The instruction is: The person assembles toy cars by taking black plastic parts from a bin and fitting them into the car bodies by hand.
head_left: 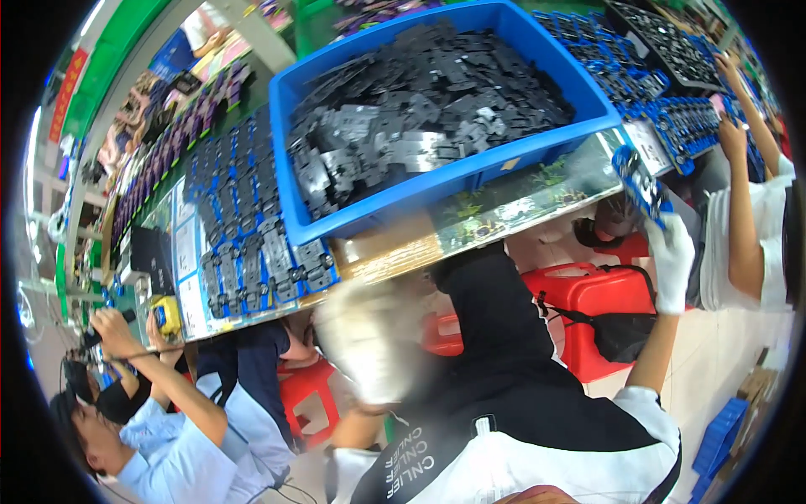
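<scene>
A large blue bin (453, 178) heaped with flat black and grey parts (420, 109) sits on the bench in front of me. My right hand (673, 265), in a white glove, is closed on a blue-and-black part (642, 186) held upright beyond the bin's right corner. My left hand (369, 340), also white-gloved, is smeared by motion just off the bench edge, below the bin. Its fingers cannot be made out, nor whether anything is in them. Nearest to it lie rows of blue-and-black assemblies (252, 269) left of the bin.
More blue-and-black assemblies (688, 126) and a black tray (663, 42) stand at the right, near a co-worker's arms (743, 202). Another person (168, 428) works at the left beside a yellow object (166, 317). Red stools (588, 307) stand below the bench.
</scene>
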`<action>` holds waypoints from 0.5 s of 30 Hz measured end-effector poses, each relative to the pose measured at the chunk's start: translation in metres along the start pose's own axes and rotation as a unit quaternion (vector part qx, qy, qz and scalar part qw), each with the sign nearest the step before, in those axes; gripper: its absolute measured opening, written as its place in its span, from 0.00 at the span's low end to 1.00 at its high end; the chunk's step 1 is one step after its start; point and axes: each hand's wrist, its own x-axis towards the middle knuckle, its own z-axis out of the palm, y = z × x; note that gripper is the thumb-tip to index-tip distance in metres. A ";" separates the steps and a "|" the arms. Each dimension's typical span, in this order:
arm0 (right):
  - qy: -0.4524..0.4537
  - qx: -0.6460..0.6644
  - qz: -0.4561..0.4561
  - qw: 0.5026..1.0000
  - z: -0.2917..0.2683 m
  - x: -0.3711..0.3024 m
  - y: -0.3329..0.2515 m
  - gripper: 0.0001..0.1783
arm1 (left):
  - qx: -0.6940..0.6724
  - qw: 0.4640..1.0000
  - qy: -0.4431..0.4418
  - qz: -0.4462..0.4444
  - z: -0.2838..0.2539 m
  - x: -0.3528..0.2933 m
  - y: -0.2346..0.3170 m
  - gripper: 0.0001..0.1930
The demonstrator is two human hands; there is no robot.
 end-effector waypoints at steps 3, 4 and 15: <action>-0.121 0.028 -0.123 0.985 -0.010 -0.038 -0.057 0.09 | -0.319 0.872 -0.311 -0.202 0.062 -0.031 -0.045 0.40; -0.152 0.049 -0.169 0.973 -0.005 -0.044 -0.078 0.10 | -0.376 0.834 -0.351 -0.202 0.077 -0.042 -0.061 0.46; -0.273 0.103 -0.389 0.874 0.029 0.022 -0.192 0.09 | -0.459 0.846 -0.138 -0.235 0.031 -0.026 -0.042 0.33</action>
